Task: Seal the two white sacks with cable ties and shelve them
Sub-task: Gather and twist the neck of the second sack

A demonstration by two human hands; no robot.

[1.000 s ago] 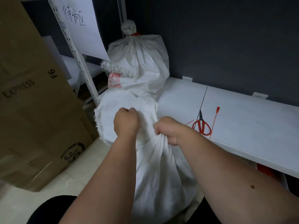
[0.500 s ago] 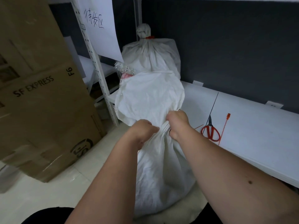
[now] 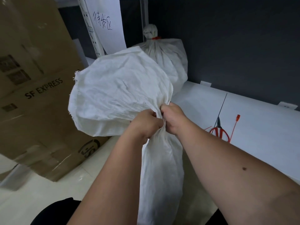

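Note:
A white woven sack [image 3: 160,172] stands on the floor in front of me. Its loose top fabric fans out up and to the left. My left hand [image 3: 144,125] and my right hand [image 3: 172,119] both grip its gathered neck, knuckles almost touching. A second white sack [image 3: 168,60] sits at the back left of the white shelf [image 3: 263,127], its neck closed by a red cable tie [image 3: 156,38]. A loose red cable tie [image 3: 235,125] lies on the shelf to the right of my hands.
Red-handled scissors [image 3: 219,132] lie on the shelf beside the loose tie. A large brown SF Express cardboard box [image 3: 35,95] stands on the floor at left. A perforated white upright [image 3: 90,28] carries a handwritten paper sign [image 3: 105,23]. A dark wall backs the shelf.
My hands have come closer together on the sack's neck, bunching it tighter. The loose top of the sack has spread out wider to the left. My view has tilted up a little.

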